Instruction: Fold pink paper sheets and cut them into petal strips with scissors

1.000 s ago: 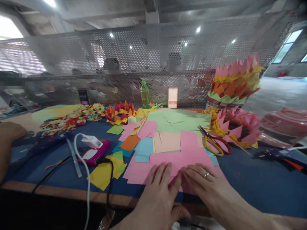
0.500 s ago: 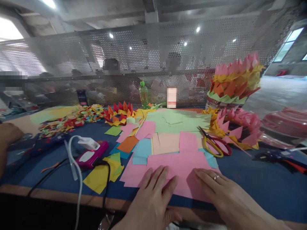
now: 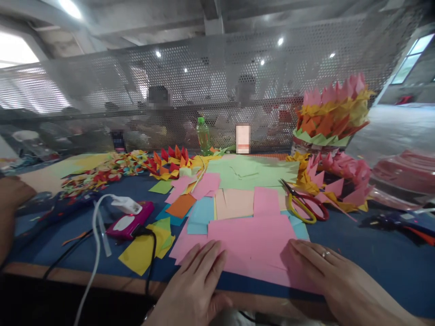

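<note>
A large sheet of pink paper (image 3: pixel 253 244) lies near the front edge of the table. Flat on its left part rests my left hand (image 3: pixel 195 278), its fingers stretched out. My right hand (image 3: pixel 328 276), with a ring on one finger, lies flat over the right part, fingers extended. Just behind are smaller coloured pieces: a pink strip (image 3: pixel 267 201), a peach piece (image 3: pixel 234 202) and blue paper (image 3: pixel 200 215). Scissors (image 3: pixel 302 206) with red and yellow handles lie beyond my right hand.
A purple power strip (image 3: pixel 131 220) with cables sits at left, beside yellow paper (image 3: pixel 137 256). Folded-paper rings (image 3: pixel 335 181) and a glue gun (image 3: pixel 401 221) are at right. Behind stand a green bottle (image 3: pixel 203 138) and mesh screen. Another person's arm (image 3: pixel 12 213) shows at left.
My hands have slid apart over the pink paper, the left one leftward and the right one rightward, baring more of the sheet between them.
</note>
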A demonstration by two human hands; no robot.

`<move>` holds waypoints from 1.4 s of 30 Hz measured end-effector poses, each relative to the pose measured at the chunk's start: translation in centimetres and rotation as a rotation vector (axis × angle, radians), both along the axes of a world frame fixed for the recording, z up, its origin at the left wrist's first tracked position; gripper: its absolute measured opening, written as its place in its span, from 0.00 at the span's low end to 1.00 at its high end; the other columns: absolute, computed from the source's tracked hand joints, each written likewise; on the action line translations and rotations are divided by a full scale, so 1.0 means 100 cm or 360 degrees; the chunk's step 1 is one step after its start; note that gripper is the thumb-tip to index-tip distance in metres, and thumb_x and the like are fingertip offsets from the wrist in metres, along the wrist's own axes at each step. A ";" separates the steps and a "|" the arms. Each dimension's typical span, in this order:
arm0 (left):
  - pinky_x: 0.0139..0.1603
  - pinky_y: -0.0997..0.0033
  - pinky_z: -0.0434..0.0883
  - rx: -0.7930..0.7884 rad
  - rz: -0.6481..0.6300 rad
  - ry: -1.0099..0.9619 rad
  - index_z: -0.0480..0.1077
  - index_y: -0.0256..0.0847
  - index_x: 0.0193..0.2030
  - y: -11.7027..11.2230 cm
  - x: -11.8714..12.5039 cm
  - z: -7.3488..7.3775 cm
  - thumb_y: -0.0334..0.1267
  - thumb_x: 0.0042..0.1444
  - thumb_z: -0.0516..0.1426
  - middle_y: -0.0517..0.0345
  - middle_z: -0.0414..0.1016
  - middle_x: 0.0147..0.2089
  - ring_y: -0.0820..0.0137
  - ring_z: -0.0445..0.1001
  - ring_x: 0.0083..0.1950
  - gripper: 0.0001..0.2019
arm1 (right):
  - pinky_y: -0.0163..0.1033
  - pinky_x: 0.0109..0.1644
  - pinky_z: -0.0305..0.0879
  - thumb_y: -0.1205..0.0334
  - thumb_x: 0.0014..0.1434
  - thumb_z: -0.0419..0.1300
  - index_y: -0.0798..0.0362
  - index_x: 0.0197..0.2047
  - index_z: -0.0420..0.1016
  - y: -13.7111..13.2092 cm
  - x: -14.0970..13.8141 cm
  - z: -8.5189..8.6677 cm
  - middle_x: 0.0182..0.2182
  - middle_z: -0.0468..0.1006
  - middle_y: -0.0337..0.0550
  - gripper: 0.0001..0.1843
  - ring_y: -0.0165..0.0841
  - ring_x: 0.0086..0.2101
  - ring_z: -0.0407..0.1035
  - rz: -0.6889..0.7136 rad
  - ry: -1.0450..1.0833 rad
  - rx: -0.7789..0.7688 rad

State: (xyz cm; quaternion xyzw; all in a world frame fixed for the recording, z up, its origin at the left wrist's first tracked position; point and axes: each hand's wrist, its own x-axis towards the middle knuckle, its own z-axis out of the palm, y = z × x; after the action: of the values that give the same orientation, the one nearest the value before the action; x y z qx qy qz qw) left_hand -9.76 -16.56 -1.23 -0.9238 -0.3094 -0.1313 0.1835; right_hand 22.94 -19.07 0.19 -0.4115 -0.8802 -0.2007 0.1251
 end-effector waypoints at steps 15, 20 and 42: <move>0.58 0.61 0.67 0.0181 0.0020 -0.0053 0.68 0.32 0.55 0.000 -0.008 0.008 0.46 0.60 0.53 0.45 0.70 0.58 0.60 0.68 0.59 0.22 | 0.46 0.39 0.78 0.75 0.43 0.49 0.62 0.47 0.76 -0.005 0.010 0.000 0.45 0.79 0.56 0.27 0.43 0.41 0.75 -0.0048 -0.0054 0.0062; 0.55 0.66 0.69 0.0246 -0.0002 -0.0123 0.71 0.32 0.51 -0.001 -0.004 0.019 0.45 0.60 0.54 0.46 0.74 0.53 0.62 0.72 0.54 0.20 | 0.45 0.39 0.78 0.74 0.45 0.49 0.62 0.48 0.75 -0.006 0.009 -0.002 0.45 0.79 0.56 0.26 0.42 0.41 0.75 -0.0061 -0.0050 0.0059; 0.50 0.62 0.72 0.0392 -0.0073 -0.0131 0.71 0.23 0.48 0.001 -0.006 0.018 0.45 0.61 0.52 0.39 0.75 0.50 0.58 0.74 0.51 0.22 | 0.45 0.38 0.75 0.74 0.41 0.50 0.63 0.47 0.72 -0.004 0.009 -0.013 0.43 0.78 0.55 0.27 0.43 0.40 0.73 -0.0039 -0.0039 0.0238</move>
State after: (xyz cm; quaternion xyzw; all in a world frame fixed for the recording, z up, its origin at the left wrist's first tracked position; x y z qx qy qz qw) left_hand -10.34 -16.49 0.54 -0.8949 -0.2770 -0.2103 0.2797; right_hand 23.89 -19.47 -1.14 -0.4092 -0.8592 -0.2724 0.1421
